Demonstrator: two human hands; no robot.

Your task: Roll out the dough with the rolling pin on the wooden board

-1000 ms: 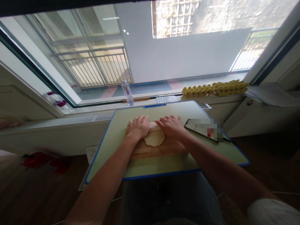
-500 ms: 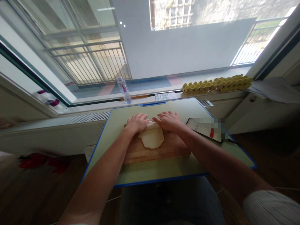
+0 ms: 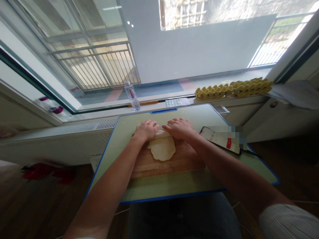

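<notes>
A flat, pale sheet of dough [image 3: 163, 149] with an uneven rounded edge lies on a wooden board [image 3: 169, 167]. Across its far side runs a pale strip, partly covered by my hands; whether it is a rolled edge of dough or a rolling pin, I cannot tell. My left hand [image 3: 147, 130] rests palm down at the strip's left end, fingers stretched forward and slightly bent. At the right end lies my right hand [image 3: 179, 128], palm down, its fingers reaching forward a little apart. Both thumb sides face each other across a small gap.
The board sits on a pale green, blue-edged folding table [image 3: 139, 194]. To the right lies a phone [image 3: 219, 141] with a cable. On the windowsill stand a clear bottle [image 3: 132, 96] and yellow egg trays [image 3: 233, 90]. Something red [image 3: 47, 172] is on the floor at left.
My hands keep nearly the same place and pose on the strip. The view has shifted slightly, so the board, phone and table edge sit a little lower and further right.
</notes>
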